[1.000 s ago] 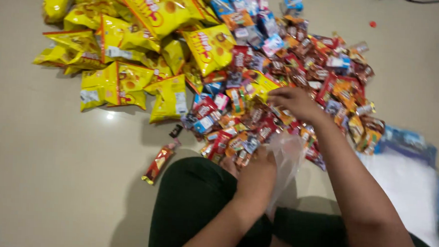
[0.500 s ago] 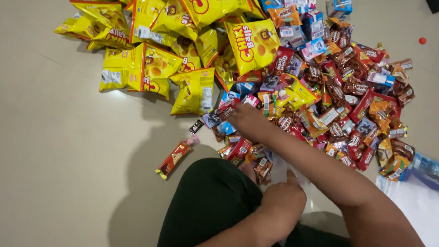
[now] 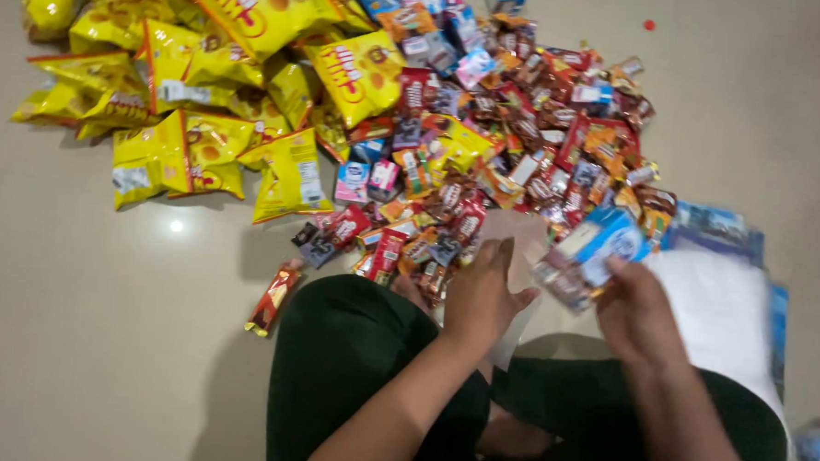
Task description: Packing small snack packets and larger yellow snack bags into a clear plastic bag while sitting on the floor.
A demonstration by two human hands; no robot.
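Two hands | right hand: glossy blue packets | left hand: clear bag

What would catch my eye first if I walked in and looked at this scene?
First, the big heap of small bright snack packets spread over the pale floor, with a cluster of yellow chip bags at its left side. Next, the person seated in front of it: the right hand holds a blue and white packet, while the left hand touches a clear plastic bag beside it.
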